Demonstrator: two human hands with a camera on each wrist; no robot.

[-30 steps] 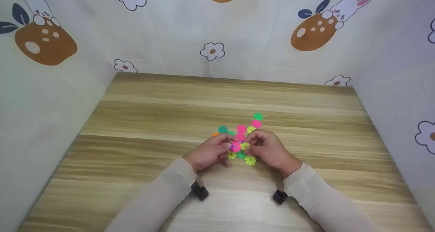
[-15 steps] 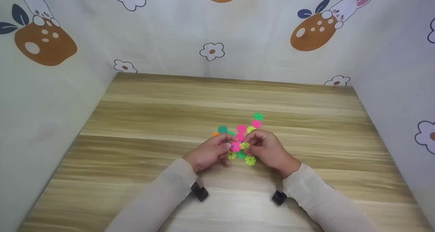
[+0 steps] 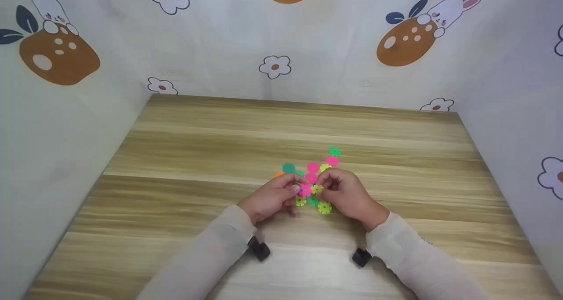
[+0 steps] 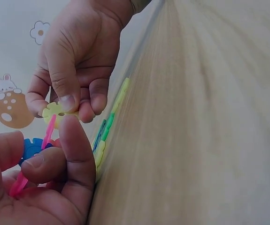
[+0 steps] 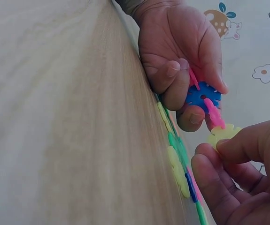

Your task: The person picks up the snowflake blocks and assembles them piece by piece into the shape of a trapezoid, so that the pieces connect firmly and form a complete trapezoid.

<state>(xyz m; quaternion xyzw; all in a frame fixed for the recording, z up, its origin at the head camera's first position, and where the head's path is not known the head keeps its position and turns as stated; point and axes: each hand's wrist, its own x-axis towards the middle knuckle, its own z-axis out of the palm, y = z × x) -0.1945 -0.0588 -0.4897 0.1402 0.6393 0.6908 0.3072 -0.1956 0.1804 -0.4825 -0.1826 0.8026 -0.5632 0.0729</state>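
Note:
Between finger and thumb, my left hand (image 3: 270,197) holds a blue slotted plastic disc (image 5: 202,96) with pink slotted discs (image 3: 305,190) joined to it. My right hand (image 3: 349,195) pinches a yellow slotted disc (image 4: 55,112) by its rim. In both wrist views, this yellow disc meets the edge of a pink one, linking the two hands' pieces. How deep the slots engage cannot be told. Both hands are raised just over the other discs, and their fingers hide part of the pieces.
More slotted discs lie flat on the wooden table (image 3: 211,150): green (image 3: 334,151), pink (image 3: 332,161), yellow (image 3: 324,208), teal (image 3: 288,167) and orange (image 3: 279,175). Some lie partly under the hands. A printed cloth (image 3: 220,45) stands around the back and sides.
Both hands stay almost in place, still holding the joined discs. The yellow disc in my right hand has turned slightly; the discs on the table have not moved.

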